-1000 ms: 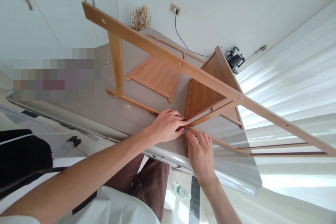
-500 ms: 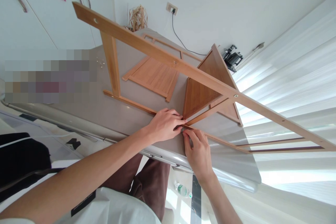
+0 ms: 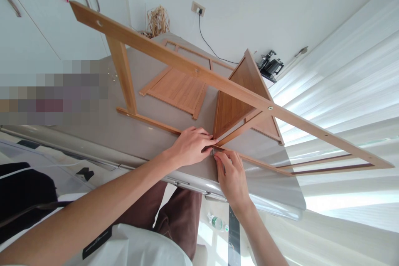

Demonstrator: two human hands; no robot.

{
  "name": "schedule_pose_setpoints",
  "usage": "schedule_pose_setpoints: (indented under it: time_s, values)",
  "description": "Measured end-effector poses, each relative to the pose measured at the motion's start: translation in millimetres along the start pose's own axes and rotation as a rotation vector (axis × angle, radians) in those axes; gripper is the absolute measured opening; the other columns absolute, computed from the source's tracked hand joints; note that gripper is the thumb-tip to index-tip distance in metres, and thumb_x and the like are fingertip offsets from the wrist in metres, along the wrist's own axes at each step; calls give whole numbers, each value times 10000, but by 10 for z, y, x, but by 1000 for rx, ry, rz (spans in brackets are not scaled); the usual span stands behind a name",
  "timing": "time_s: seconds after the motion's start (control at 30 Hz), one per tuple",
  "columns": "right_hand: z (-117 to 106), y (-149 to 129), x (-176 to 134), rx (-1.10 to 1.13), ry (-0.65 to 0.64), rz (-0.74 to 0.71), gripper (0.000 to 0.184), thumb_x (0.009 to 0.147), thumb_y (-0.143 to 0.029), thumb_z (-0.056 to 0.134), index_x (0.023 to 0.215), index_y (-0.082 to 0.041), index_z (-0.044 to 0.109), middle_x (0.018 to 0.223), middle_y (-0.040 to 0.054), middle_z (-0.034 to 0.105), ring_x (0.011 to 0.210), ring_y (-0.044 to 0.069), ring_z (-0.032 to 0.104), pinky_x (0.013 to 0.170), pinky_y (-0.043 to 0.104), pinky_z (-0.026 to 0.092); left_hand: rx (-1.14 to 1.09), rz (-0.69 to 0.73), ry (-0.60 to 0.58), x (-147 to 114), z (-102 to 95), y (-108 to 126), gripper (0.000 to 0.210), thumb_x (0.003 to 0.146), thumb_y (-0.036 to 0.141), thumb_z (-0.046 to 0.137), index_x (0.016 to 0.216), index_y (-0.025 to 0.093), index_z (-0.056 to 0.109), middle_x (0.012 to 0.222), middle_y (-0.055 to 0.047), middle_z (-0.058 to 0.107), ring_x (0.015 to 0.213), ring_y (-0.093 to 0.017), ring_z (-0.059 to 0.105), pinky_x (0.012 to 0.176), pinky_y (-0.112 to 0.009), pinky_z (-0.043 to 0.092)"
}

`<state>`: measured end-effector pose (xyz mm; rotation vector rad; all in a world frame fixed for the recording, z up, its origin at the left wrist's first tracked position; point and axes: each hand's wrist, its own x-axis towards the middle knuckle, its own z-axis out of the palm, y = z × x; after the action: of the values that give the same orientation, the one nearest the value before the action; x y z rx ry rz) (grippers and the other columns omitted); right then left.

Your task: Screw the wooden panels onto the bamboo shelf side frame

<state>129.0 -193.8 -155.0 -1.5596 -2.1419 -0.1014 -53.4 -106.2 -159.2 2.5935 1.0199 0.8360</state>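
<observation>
Pinching a small part (image 3: 213, 151) at the wooden frame (image 3: 168, 57) with your right hand (image 3: 231, 175).
Your left hand (image 3: 191, 147) grips the frame; slackening could tilt it.

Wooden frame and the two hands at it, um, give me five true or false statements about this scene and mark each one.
1. The left hand touches the frame. True.
2. The right hand is spread flat, well away from the left. False: the right hand is close beside the left, its fingers bent.
3. A panel lies on the table. True.
4. The bottle stands on the table. False: the bottle lies on the floor.
5. A plug is in the socket. True.
</observation>
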Motion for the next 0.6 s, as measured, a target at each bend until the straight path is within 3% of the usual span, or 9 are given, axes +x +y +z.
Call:
schedule_pose_setpoints:
  time_s: [0.6]
  values:
    - [-78,-51,28,-249,-17,-151,266,932,-4,482,1072,-169,638,983,86,588,883,206,506,813,359,415,-10,-5,-17,-8,-7,-5,287,949,273,589,1214,279,699,1186,22,747,1138,-169,640,907,-370,473]
